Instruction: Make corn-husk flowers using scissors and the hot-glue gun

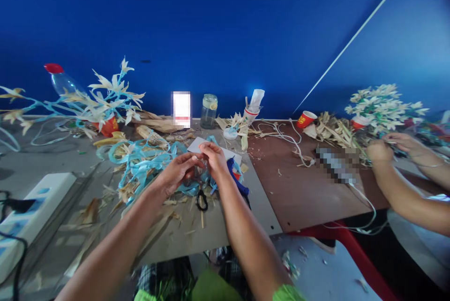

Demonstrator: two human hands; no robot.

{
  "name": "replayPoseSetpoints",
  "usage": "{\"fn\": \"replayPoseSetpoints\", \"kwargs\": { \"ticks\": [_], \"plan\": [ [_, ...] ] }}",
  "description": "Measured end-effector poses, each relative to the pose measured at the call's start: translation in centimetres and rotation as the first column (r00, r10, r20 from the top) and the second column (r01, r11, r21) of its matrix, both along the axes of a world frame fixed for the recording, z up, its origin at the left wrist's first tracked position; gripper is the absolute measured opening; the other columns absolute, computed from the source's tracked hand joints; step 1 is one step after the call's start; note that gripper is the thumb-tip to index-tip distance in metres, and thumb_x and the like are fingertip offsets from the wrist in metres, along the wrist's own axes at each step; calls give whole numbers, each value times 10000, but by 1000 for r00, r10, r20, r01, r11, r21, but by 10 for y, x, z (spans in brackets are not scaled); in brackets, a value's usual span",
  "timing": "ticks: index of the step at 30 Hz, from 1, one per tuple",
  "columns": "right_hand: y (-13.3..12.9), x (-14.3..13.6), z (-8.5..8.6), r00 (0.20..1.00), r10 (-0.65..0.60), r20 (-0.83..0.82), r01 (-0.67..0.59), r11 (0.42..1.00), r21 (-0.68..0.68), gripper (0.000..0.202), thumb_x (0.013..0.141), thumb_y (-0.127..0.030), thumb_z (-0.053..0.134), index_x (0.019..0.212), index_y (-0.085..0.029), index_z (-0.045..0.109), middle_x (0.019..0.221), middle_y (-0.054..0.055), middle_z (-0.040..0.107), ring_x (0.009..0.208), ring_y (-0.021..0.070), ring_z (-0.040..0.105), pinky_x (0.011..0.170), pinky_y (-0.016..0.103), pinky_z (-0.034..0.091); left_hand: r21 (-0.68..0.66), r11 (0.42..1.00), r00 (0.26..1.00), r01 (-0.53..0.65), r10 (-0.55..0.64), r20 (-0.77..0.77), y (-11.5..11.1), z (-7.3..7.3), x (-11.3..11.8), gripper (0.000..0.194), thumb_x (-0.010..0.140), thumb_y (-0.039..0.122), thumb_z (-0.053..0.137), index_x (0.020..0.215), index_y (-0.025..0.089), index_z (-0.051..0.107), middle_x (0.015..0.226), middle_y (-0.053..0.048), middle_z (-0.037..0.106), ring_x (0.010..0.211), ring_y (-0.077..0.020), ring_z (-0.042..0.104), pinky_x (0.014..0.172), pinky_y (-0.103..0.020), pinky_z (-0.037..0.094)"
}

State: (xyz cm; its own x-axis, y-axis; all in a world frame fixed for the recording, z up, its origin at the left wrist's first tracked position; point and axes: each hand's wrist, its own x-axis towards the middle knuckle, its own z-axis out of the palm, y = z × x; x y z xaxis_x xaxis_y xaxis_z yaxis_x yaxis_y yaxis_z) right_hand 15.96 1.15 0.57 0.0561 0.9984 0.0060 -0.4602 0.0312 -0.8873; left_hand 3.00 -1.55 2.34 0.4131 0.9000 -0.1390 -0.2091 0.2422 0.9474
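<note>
My left hand (181, 169) and my right hand (214, 158) meet over the table, fingers pinched close together. Whatever they hold between the fingertips is too small to make out. Under and left of them lies a tangle of light blue plastic strip (142, 162) among dry corn husk scraps (91, 212). Black-handled scissors (201, 201) lie just below my hands. A blue tool, probably a glue gun (239, 181), rests beside my right forearm. Behind my fingers is a white sheet (197, 143), partly hidden.
Husk flowers (108, 87) on blue stems stand at left near a bottle (63, 80). A glass jar (209, 111) and red cup (306, 119) line the back. A power strip (38, 216) lies left. At right, another person's hands (381, 151) work by a flower bunch (385, 106).
</note>
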Motion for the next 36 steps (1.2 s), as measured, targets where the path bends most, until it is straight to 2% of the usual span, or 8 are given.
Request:
{"fn": "replayPoseSetpoints", "kwargs": {
  "ticks": [4, 12, 16, 21, 24, 28, 31, 36],
  "plan": [
    [-1, -2, -2, 998, 51, 24, -50, 998, -47, 205, 583, -350, 706, 632, -183, 597, 541, -47, 543, 506, 87, 441, 484, 216, 333, 30, 998, 999, -47, 47, 6, 6, -2, 0, 260, 680, 336, 708, 818, 134, 619, 559, 9, 567, 397, -35, 367, 382, -170, 208],
    [-1, -2, -1, 994, 40, -102, -51, 993, -108, 196, 573, -307, 712, 564, -183, 560, 467, -70, 462, 465, 73, 396, 488, 215, 318, 3, 998, 997, 67, -67, 29, 0, -10, -1, 306, 727, 356, 665, 947, 154, 597, 575, -7, 608, 385, -38, 364, 387, -167, 212],
    [-3, -5, -2, 997, 78, 16, -77, 995, -67, 178, 601, -311, 705, 576, -188, 579, 502, -58, 505, 509, 92, 439, 523, 227, 329, 10, 1000, 999, -4, 4, 45, 0, -11, -1, 300, 735, 388, 659, 906, 148, 605, 530, 7, 577, 385, -38, 363, 386, -168, 208],
    [2, 3, -5, 981, -111, 160, 110, 994, 12, 198, 677, -386, 647, 646, -193, 610, 533, -59, 486, 498, 87, 383, 515, 232, 308, -38, 988, 986, -148, 150, 75, 4, -5, -10, 328, 701, 361, 688, 951, 165, 606, 464, 45, 519, 358, -36, 329, 363, -162, 178],
    [3, 10, -6, 907, -108, 406, 76, 993, 95, 162, 708, -353, 618, 707, -192, 633, 578, -45, 529, 535, 100, 434, 552, 236, 349, -24, 978, 969, -206, 208, 135, 9, -5, -23, 307, 720, 324, 669, 980, 174, 604, 484, 44, 526, 367, -32, 329, 373, -153, 202],
    [-2, 11, -6, 675, -140, 724, 12, 984, 179, 77, 721, -268, 600, 732, -200, 634, 702, 3, 622, 664, 145, 547, 669, 272, 422, -45, 976, 959, -212, 217, 181, 16, -11, -36, 267, 728, 277, 655, 965, 161, 611, 497, 40, 516, 369, -29, 327, 378, -153, 222],
    [-4, 10, -5, 565, -244, 788, 52, 964, 261, 88, 757, -247, 556, 779, -201, 628, 800, 39, 648, 734, 166, 574, 724, 295, 447, -57, 968, 949, -243, 250, 191, 18, -14, -39, 243, 729, 250, 650, 949, 154, 613, 515, 36, 519, 371, -25, 328, 380, -153, 226],
    [-4, 14, -3, 545, -299, 784, 97, 951, 295, 136, 788, -266, 521, 833, -188, 623, 808, 51, 646, 728, 168, 581, 733, 303, 464, -49, 979, 956, -198, 204, 212, 17, -15, -35, 208, 718, 224, 653, 907, 146, 613, 578, 27, 540, 374, -12, 324, 377, -154, 229]
  ]
}}
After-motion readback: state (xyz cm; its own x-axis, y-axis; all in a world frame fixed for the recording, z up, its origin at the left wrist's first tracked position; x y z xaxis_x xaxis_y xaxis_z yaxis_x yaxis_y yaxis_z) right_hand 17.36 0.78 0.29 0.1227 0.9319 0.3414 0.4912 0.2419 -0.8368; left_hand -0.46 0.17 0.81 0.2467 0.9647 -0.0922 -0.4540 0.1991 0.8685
